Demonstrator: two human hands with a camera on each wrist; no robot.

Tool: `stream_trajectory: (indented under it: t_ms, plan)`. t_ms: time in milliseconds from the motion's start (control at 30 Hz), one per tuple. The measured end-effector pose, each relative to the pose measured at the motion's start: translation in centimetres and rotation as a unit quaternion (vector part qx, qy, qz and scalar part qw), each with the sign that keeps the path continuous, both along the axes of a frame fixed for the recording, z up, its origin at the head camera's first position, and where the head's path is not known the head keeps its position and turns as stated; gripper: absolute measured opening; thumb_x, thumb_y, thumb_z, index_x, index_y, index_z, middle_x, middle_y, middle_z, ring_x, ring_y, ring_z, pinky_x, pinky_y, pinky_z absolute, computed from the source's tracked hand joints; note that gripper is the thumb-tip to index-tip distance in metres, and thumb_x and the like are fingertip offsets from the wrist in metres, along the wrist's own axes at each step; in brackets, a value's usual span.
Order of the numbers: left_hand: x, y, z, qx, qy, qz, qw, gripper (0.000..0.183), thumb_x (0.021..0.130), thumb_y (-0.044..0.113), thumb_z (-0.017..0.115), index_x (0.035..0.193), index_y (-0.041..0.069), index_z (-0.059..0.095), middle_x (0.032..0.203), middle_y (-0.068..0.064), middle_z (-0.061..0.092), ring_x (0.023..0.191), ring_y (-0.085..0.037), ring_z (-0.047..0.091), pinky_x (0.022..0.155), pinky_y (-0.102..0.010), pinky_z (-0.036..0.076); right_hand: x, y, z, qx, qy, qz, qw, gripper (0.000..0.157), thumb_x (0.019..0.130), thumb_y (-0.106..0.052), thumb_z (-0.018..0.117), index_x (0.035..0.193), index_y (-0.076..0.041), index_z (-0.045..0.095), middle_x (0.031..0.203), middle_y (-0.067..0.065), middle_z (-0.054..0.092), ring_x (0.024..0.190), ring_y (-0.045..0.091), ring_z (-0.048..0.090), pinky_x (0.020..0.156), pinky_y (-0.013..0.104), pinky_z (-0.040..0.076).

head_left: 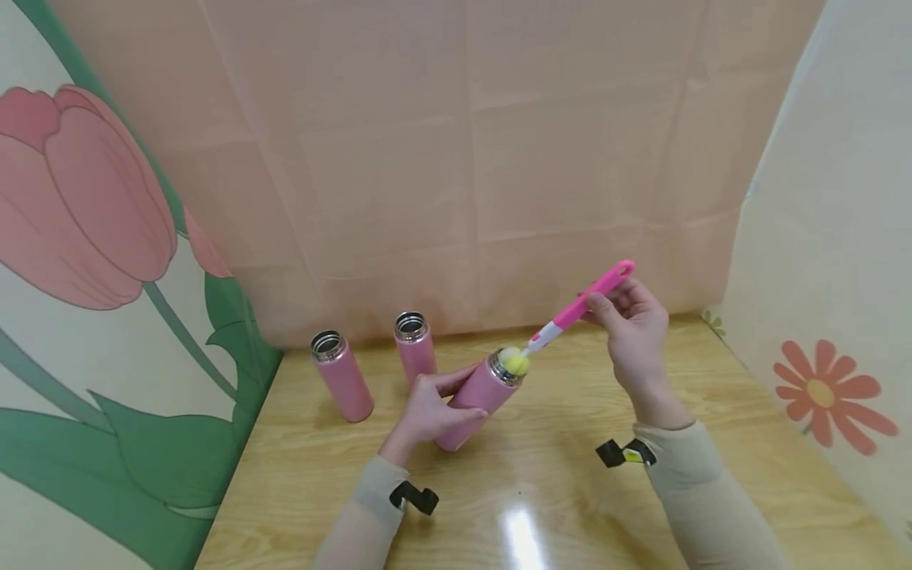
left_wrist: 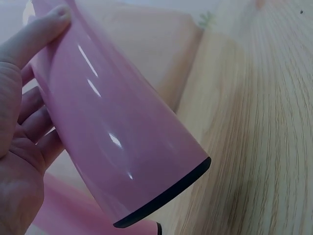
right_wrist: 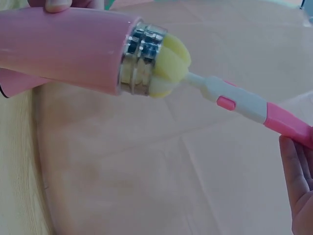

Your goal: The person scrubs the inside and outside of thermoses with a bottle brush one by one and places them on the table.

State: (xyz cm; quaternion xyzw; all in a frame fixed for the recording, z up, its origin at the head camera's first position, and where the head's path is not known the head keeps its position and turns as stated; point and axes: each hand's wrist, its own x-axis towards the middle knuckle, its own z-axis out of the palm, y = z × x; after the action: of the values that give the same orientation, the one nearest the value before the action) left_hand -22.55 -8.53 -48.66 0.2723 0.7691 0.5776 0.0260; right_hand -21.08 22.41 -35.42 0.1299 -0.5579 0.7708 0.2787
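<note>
Tilted toward the right, a pink bottle (head_left: 470, 404) with a bare metal neck is gripped around its body by my left hand (head_left: 432, 412). In the left wrist view the bottle's dark-edged base (left_wrist: 166, 196) hangs at a slant. My right hand (head_left: 637, 332) pinches the pink handle of a bottle brush (head_left: 594, 294). The brush's yellow sponge head (right_wrist: 173, 61) sits at the bottle's mouth, partly inside it and partly bulging out. How far it reaches inside is hidden.
Two more pink bottles without lids, a left one (head_left: 343, 380) and a rear one (head_left: 415, 344), stand upright on the wooden table (head_left: 299, 491). A pinkish cloth backdrop (head_left: 470, 174) hangs behind, with flower-printed panels at both sides.
</note>
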Motion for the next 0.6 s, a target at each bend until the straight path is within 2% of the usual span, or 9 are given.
stream_trajectory:
  t_ms: [100,333,600]
  plan:
    - [-0.23,-0.15,-0.07,-0.004,0.002,-0.002,1.0000,0.072,0.083,0.033,0.095,0.149,0.027,0.065,0.141,0.007,0.069,0.122,-0.015,0.070,0.103,-0.044,0.057,0.03,0.13,0.16,-0.006,0.002,-0.001,1.000,0.011,0.100,0.007,0.069,0.111,0.007,0.069,0.095,0.012,0.076,0.083,0.019,0.074,0.078,0.032,0.064]
    - [-0.49,-0.24,0.06,-0.003,0.015,-0.009,0.9998,0.072,0.084,0.032,0.095,0.149,0.022,0.065,0.140,0.002,0.070,0.121,-0.018,0.071,0.101,-0.041,0.058,-0.02,0.32,0.51,-0.027,0.017,0.009,0.999,0.012,0.100,0.006,0.068,0.111,0.010,0.066,0.094,0.013,0.074,0.086,0.020,0.075,0.079,0.032,0.065]
    - [-0.69,-0.51,-0.16,0.002,0.024,-0.021,0.9995,0.071,0.084,0.025,0.096,0.148,0.017,0.067,0.139,-0.001,0.071,0.121,-0.020,0.071,0.102,-0.039,0.058,-0.25,0.79,0.72,-0.027,0.032,0.005,0.999,0.012,0.101,0.001,0.067,0.110,0.009,0.065,0.095,0.016,0.072,0.085,0.023,0.076,0.082,0.034,0.064]
